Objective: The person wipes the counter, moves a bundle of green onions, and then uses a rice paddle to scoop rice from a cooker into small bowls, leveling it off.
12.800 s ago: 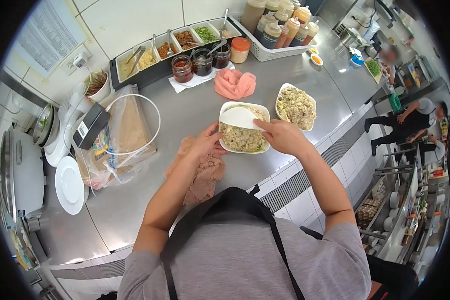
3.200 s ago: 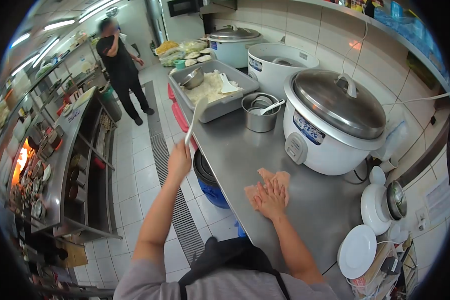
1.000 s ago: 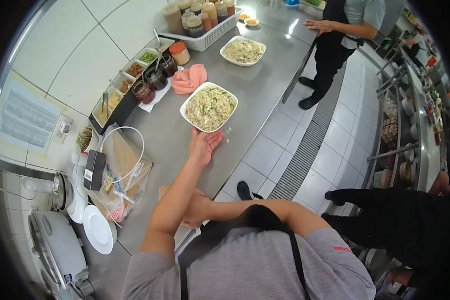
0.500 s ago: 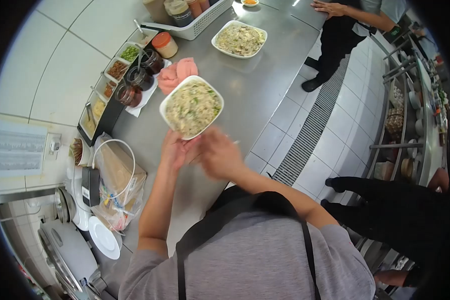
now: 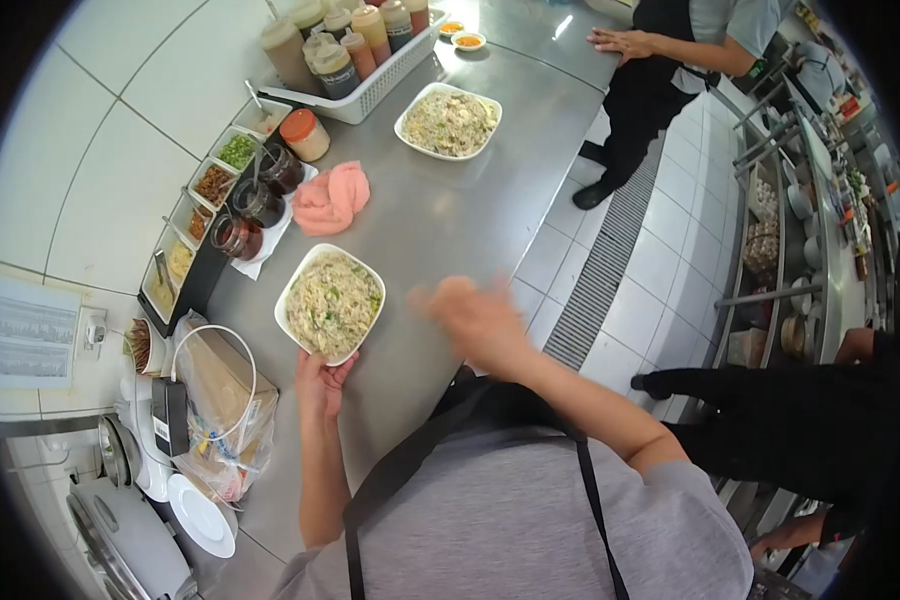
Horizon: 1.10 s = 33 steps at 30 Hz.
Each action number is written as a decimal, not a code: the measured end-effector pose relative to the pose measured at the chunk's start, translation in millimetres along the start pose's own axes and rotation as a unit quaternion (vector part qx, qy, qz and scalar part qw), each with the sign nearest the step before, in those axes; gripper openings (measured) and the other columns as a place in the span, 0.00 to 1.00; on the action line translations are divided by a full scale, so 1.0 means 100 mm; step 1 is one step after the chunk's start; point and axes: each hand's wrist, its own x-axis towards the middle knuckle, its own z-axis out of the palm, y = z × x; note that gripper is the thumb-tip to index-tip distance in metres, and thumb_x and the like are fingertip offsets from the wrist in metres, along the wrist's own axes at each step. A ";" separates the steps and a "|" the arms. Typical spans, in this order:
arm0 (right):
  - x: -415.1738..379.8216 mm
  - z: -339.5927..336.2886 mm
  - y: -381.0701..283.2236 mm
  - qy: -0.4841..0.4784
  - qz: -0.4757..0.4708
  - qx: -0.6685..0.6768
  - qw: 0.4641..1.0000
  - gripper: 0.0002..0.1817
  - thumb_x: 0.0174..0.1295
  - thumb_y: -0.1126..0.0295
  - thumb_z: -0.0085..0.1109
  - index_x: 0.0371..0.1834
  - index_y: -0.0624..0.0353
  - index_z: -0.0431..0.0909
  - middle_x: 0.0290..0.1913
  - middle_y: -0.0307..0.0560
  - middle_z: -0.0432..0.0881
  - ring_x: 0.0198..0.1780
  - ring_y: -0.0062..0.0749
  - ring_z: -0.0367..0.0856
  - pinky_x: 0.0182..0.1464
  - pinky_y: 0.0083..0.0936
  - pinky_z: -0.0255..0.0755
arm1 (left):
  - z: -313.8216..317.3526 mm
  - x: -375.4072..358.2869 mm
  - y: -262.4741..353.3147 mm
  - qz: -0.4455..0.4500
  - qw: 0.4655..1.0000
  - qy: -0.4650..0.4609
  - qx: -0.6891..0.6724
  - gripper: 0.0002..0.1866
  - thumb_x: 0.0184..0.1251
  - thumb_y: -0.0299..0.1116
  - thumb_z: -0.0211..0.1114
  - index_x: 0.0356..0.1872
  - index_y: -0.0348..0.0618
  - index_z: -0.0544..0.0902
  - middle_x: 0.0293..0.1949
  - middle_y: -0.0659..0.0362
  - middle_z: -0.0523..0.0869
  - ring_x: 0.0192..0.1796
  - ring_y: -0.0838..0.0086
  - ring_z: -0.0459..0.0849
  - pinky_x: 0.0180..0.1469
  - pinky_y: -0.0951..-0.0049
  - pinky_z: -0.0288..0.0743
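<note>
My left hand (image 5: 322,384) grips the near edge of a white square bowl of fried rice (image 5: 330,302), with bits of green in the rice. To the right of that bowl, over the edge of the steel counter (image 5: 410,240), my right hand (image 5: 478,322) is apart from it, its fingers smeared by motion. A crumpled pink cloth (image 5: 332,198) lies just beyond the held bowl. Farther along the counter stands a second white bowl of fried rice (image 5: 450,122).
Along the wall runs a rack of topping tubs (image 5: 213,186) beside dark sauce jars (image 5: 258,204). A white basket (image 5: 365,98) holds several squeeze bottles. Near my left arm sits a plastic bag (image 5: 228,400). Another person's hand (image 5: 622,43) rests on the far counter.
The held bowl has come closer and to the left, away from the pink cloth. My right hand has moved off it to the right.
</note>
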 end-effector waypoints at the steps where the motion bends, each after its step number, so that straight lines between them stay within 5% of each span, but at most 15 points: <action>1: 0.02 0.34 -0.07 0.021 -0.078 0.000 0.997 0.20 0.50 0.69 0.50 0.50 0.53 0.72 0.52 0.48 0.70 0.57 0.42 0.66 0.60 0.52 0.53 | 0.01 -0.02 -0.03 0.012 1.000 0.013 -0.002 0.26 0.54 0.22 0.45 0.59 0.38 0.60 0.45 0.46 0.78 0.36 0.62 0.84 0.35 0.75 0.83; 6: 0.40 0.58 0.09 0.004 -0.158 0.089 0.983 0.23 0.42 0.67 0.55 0.47 0.54 0.73 0.56 0.49 0.69 0.62 0.45 0.61 0.62 0.51 0.51 | 0.05 -0.04 -0.12 0.035 0.998 0.049 -0.013 0.26 0.54 0.22 0.44 0.59 0.39 0.61 0.45 0.46 0.79 0.36 0.60 0.84 0.35 0.73 0.83; 15: 1.01 0.05 2.22 0.123 -0.021 -0.033 0.992 0.17 0.45 0.69 0.56 0.42 0.56 0.76 0.51 0.50 0.73 0.58 0.46 0.65 0.56 0.41 0.63 | 0.56 0.04 -0.35 0.055 0.993 0.087 -0.054 0.24 0.58 0.25 0.44 0.59 0.39 0.59 0.45 0.46 0.78 0.40 0.60 0.83 0.38 0.68 0.82; 18: 0.61 -0.34 2.78 0.151 -0.028 -0.067 0.986 0.15 0.46 0.72 0.55 0.40 0.58 0.76 0.48 0.52 0.73 0.53 0.46 0.70 0.51 0.36 0.68 | 1.05 -0.20 -0.65 0.118 0.953 0.188 -0.207 0.22 0.63 0.32 0.46 0.59 0.39 0.59 0.43 0.45 0.79 0.38 0.60 0.83 0.38 0.67 0.82; 21: -0.02 -0.27 3.47 -0.103 0.180 0.033 0.978 0.11 0.48 0.73 0.54 0.37 0.59 0.76 0.40 0.50 0.76 0.47 0.43 0.73 0.47 0.34 0.70 | 1.41 -0.26 -0.90 -0.025 0.971 0.211 -0.113 0.19 0.66 0.34 0.48 0.56 0.39 0.63 0.40 0.49 0.80 0.35 0.65 0.82 0.37 0.71 0.79; 23: 0.07 -0.33 3.79 -0.161 0.211 0.002 0.964 0.10 0.47 0.74 0.54 0.35 0.59 0.77 0.37 0.50 0.77 0.44 0.43 0.74 0.45 0.34 0.70 | 1.82 0.14 -0.79 0.110 0.979 0.120 0.122 0.14 0.67 0.30 0.48 0.52 0.38 0.68 0.38 0.53 0.80 0.35 0.73 0.80 0.38 0.77 0.74; 24: 0.25 -0.46 3.82 -0.086 0.160 0.012 0.983 0.09 0.48 0.75 0.53 0.34 0.59 0.77 0.35 0.50 0.77 0.42 0.43 0.74 0.44 0.33 0.70 | 2.01 0.44 -0.63 0.175 0.960 0.113 0.189 0.11 0.66 0.26 0.47 0.47 0.36 0.72 0.39 0.56 0.80 0.39 0.78 0.77 0.43 0.79 0.71; 26: 0.75 -0.79 3.70 0.075 0.020 0.084 0.993 0.09 0.48 0.78 0.50 0.33 0.59 0.76 0.33 0.51 0.76 0.34 0.43 0.74 0.40 0.30 0.71 | 2.24 1.13 -0.32 0.263 0.886 0.161 0.345 0.18 0.65 0.29 0.49 0.55 0.34 0.68 0.48 0.51 0.78 0.49 0.68 0.76 0.51 0.72 0.68; 27: 1.00 -0.93 3.60 0.105 0.078 0.124 0.984 0.11 0.47 0.79 0.48 0.35 0.60 0.75 0.36 0.51 0.75 0.35 0.41 0.73 0.39 0.28 0.70 | 2.21 1.54 -0.23 0.346 0.819 0.159 0.430 0.22 0.64 0.32 0.49 0.59 0.36 0.65 0.49 0.49 0.77 0.52 0.63 0.75 0.55 0.68 0.65; 28: 1.30 -1.05 3.54 0.106 0.022 0.122 0.987 0.15 0.48 0.79 0.50 0.41 0.59 0.74 0.37 0.49 0.75 0.38 0.39 0.74 0.41 0.28 0.70 | 2.14 1.94 -0.14 0.275 0.842 0.152 0.439 0.22 0.65 0.34 0.48 0.60 0.37 0.64 0.49 0.50 0.77 0.50 0.64 0.76 0.53 0.69 0.68; 29: 1.43 -0.49 4.23 0.093 -0.011 0.126 0.988 0.19 0.50 0.74 0.53 0.49 0.56 0.72 0.43 0.49 0.75 0.45 0.39 0.74 0.47 0.27 0.69 | 2.11 2.18 -0.07 0.204 0.861 0.142 0.443 0.23 0.66 0.35 0.48 0.60 0.38 0.64 0.48 0.51 0.78 0.48 0.65 0.78 0.52 0.69 0.70; 30: 1.71 -0.59 4.13 0.068 -0.035 0.126 0.989 0.21 0.51 0.70 0.54 0.52 0.54 0.71 0.48 0.50 0.73 0.50 0.42 0.71 0.52 0.31 0.66 | 2.20 2.23 0.02 0.211 0.859 0.146 0.443 0.23 0.66 0.35 0.48 0.60 0.38 0.64 0.48 0.51 0.78 0.48 0.65 0.78 0.52 0.69 0.70; 31: 1.96 -0.68 3.94 0.043 -0.056 0.125 0.990 0.24 0.52 0.65 0.55 0.54 0.52 0.69 0.53 0.52 0.71 0.56 0.45 0.68 0.57 0.35 0.63 | 2.30 2.23 0.13 0.102 0.934 0.070 0.334 0.23 0.66 0.36 0.48 0.60 0.40 0.64 0.46 0.54 0.78 0.43 0.69 0.79 0.46 0.70 0.74; 32: 2.08 -0.57 3.91 0.039 -0.056 0.020 0.997 0.25 0.52 0.61 0.55 0.56 0.51 0.68 0.57 0.52 0.67 0.60 0.48 0.62 0.60 0.40 0.58 | 2.37 2.24 0.21 -0.013 0.976 -0.010 0.216 0.22 0.66 0.36 0.48 0.61 0.42 0.64 0.44 0.56 0.78 0.39 0.74 0.80 0.41 0.72 0.77; 33: 2.17 -0.40 3.91 0.030 -0.053 -0.083 0.995 0.27 0.52 0.57 0.55 0.57 0.49 0.68 0.61 0.52 0.64 0.63 0.52 0.57 0.63 0.45 0.53 | 2.34 2.29 0.19 -0.013 0.975 -0.009 0.220 0.22 0.66 0.36 0.48 0.61 0.42 0.64 0.44 0.56 0.78 0.39 0.74 0.80 0.41 0.72 0.77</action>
